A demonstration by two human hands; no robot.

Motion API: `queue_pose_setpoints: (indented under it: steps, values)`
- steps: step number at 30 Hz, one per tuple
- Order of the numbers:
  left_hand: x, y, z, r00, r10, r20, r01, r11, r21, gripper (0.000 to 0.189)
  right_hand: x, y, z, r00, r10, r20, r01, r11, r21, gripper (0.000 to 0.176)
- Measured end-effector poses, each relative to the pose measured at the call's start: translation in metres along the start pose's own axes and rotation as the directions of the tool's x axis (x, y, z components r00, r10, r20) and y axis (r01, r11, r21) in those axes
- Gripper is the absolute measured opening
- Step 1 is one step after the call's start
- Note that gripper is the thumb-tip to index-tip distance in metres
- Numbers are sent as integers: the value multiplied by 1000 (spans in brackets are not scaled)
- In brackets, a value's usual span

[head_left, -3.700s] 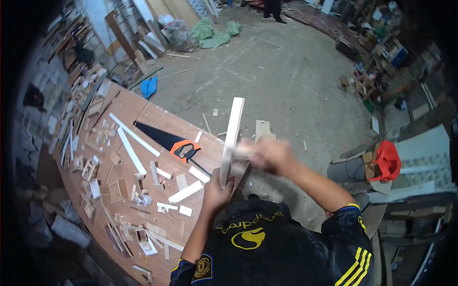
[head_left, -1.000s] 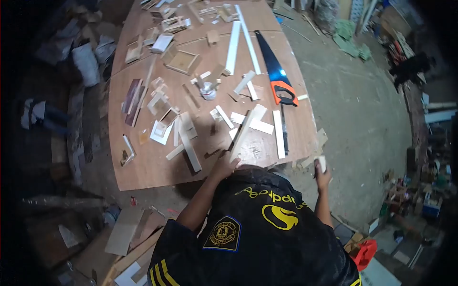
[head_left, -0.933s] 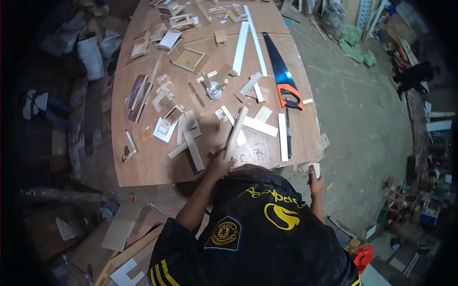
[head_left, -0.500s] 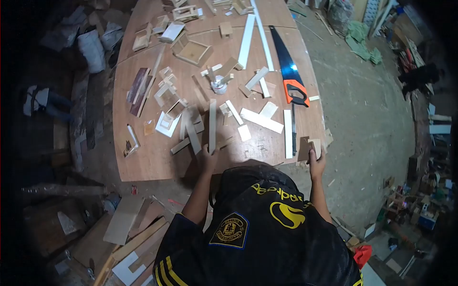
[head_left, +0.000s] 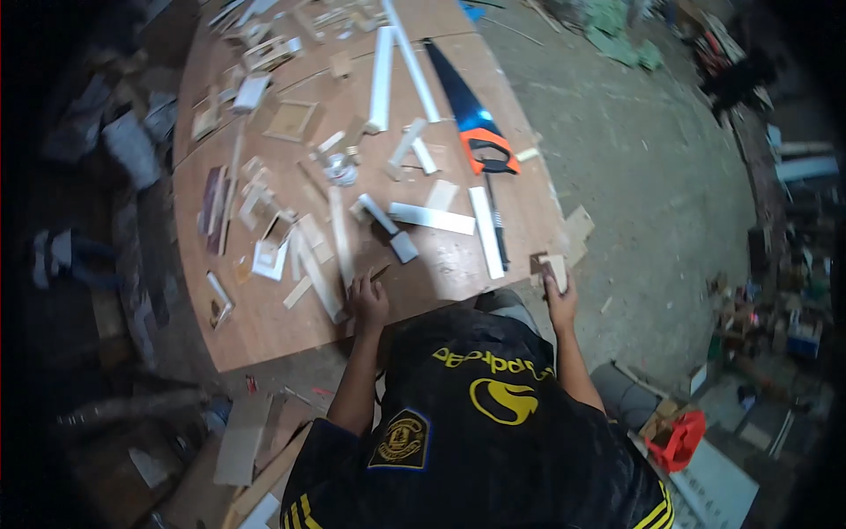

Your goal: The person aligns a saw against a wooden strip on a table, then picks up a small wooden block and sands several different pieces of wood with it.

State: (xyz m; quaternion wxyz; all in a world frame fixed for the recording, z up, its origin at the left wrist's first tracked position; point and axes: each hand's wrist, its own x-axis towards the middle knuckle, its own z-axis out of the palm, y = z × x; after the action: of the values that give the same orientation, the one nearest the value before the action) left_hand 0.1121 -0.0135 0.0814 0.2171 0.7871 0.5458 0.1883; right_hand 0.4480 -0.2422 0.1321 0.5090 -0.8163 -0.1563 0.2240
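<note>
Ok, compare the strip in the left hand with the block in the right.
The strip is long and thin; the block is short and stubby. The strip lies on the table; the block is at its edge. Both are pale wood: strip in the left hand, block in the right hand.

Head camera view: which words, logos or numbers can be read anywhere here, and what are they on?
Black shirt, yellow lettering: upside down and blurred, not readable.
Yellow emblem on the shirt: an "S"-like shape, no words.
Shield badge: text too small to read.
Saw, table: no text visible.
Wooden block in the right hand: no markings visible.
</note>
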Motion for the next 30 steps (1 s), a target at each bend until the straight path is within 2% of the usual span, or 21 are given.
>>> queue_pose_setpoints:
  steps: [1,2,3,4,5,6,8,10,12,14,15,16,18,20,22,23,24,25,26,28,30]
  values:
    - [-10,3,5,999,31,26,-31,999,-10,39,6,4,-2,1000,22,13,-22,1000,-6,52]
    - [-17,5,13,995,8,97,6,989,-145,37,14,10,-3,999,37,32,-37,999,-7,53]
    - [-15,16,17,987,-9,163,54,960,-274,36,19,11,-3,997,-73,-6,71,986,-152,55]
    - [-10,28,22,987,12,158,34,958,-284,36,29,12,-3,982,-189,-22,174,938,-300,57]
    - [-7,47,15,975,-11,223,88,938,-335,35,37,5,-1,997,-82,5,81,968,-236,62]
    - [-9,61,13,956,-42,290,154,914,-376,34,52,13,4,979,-202,23,200,941,-274,58]
    - [-8,61,38,978,4,207,62,948,-312,33,77,16,6,988,-73,137,92,986,-138,60]
    - [1,80,50,982,-2,190,103,845,-524,32,93,-14,7,977,-9,215,44,987,-158,62]
    - [5,126,34,971,-39,236,151,864,-480,31,106,-16,7,953,66,295,-11,983,-183,64]
    - [3,152,29,944,-41,326,178,898,-402,30,119,-2,10,939,-214,269,326,803,-498,66]
    - [-2,153,34,950,-38,309,173,890,-423,29,120,-1,7,920,-333,207,392,774,-497,63]
    - [-7,157,37,954,-56,295,181,892,-414,29,121,1,1,914,-338,226,406,776,-483,63]
    - [-26,162,43,971,-74,229,171,882,-440,29,116,-2,-14,911,-315,265,383,885,-266,57]
    - [-48,166,54,969,-119,216,204,877,-434,26,109,0,-34,905,-252,343,340,913,-226,49]
    - [-78,179,66,939,-242,246,327,852,-409,23,110,20,-64,839,-237,490,344,928,-140,43]
    - [-82,188,73,937,-262,231,336,860,-385,22,109,21,-75,835,-233,499,342,929,-138,43]
    - [-81,190,83,936,-270,227,341,857,-386,22,110,17,-86,842,-131,523,252,953,-167,42]
    - [-74,192,95,951,-220,217,286,892,-349,23,114,14,-96,841,-30,541,164,966,-201,40]
    - [-63,193,106,964,-166,209,226,923,-312,23,121,19,-102,838,-35,544,172,964,-202,40]
    - [-29,211,116,931,-221,291,306,906,-292,34,136,37,-110,822,35,569,115,967,-227,41]
    - [-3,221,137,962,-244,123,247,969,-3,48,148,40,-117,831,-26,555,155,970,-186,39]
